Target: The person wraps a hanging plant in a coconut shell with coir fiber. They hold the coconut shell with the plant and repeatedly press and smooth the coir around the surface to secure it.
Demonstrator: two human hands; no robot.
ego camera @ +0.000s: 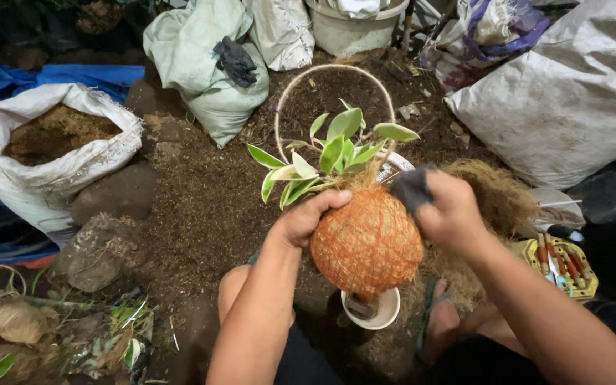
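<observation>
Brown soil (201,207) covers the ground the person squats on, ringed with sacks: a big grey sack (572,100) at two o'clock, a pale green sack (194,64) at eleven o'clock, and a white open sack (37,178) of brown fibre at nine o'clock. At the centre sits an orange net-wrapped ball (366,242) with a green-leaved plant (329,153) rising from its top toward twelve o'clock. The left hand (304,217) clasps the ball's left flank, thumb laid across its upper edge. The right hand (450,210) is clenched on a dark lump (411,189), pressed against the ball's upper right. Just under the ball, at six o'clock, stands a small white cup (383,314). A curved cane hoop (322,75) arches behind the leaves.
</observation>
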